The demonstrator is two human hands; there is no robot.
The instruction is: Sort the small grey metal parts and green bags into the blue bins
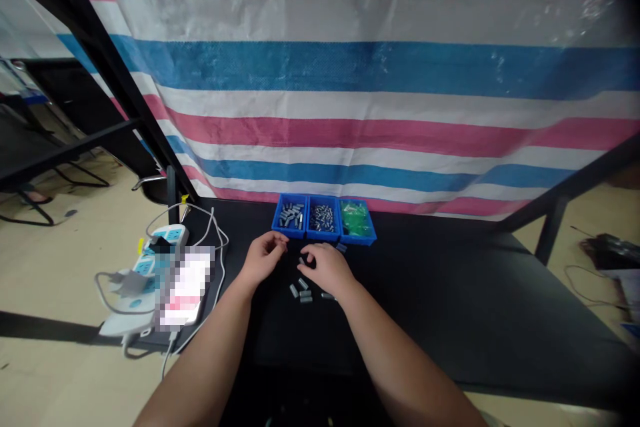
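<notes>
My left hand (263,259) hovers over the black table (425,300) just in front of a blue plastic bin (290,215) of grey cylindrical parts, with its fingers curled inward. My right hand (327,268) is curved downward close by, its fingertips next to a small grey cylinder (303,260). Several loose grey cylinders (300,291) lie on the tabletop below and between my hands. A middle blue bin (323,218) holds darker metal parts, and a third blue bin (357,222) holds green bagged items. My fingers hide whatever they may hold.
A white power strip (160,247) with tangled cables and a pixelated phone (185,287) lie at the table's left edge. Black metal frame posts (110,67) rise at the left, backed by a striped tarp (350,67). A beige floor (50,267) lies beyond the table's edges.
</notes>
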